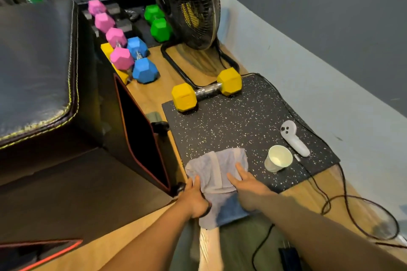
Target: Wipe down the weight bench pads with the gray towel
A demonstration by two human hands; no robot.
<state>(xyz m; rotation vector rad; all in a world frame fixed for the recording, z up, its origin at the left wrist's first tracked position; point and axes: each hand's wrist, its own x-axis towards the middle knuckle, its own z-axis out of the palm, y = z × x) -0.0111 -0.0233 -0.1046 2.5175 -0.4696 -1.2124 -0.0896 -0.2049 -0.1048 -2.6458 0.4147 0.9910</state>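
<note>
The gray towel [217,170] lies crumpled on the near edge of a speckled black rubber mat [237,121], hanging partly over my knee. My left hand [193,199] grips the towel's left edge, fingers curled around the cloth. My right hand [246,187] rests flat on top of the towel with its fingers spread. The black weight bench pad [37,64], with yellow stitching along its edge, rises at the left, apart from the towel and both hands.
A yellow dumbbell [206,92] sits at the mat's far edge. A paper cup [278,161] and a white controller [294,138] stand right of the towel. Pink, blue and green dumbbells, a black floor fan [187,2] and loose black cables [343,202] surround the area.
</note>
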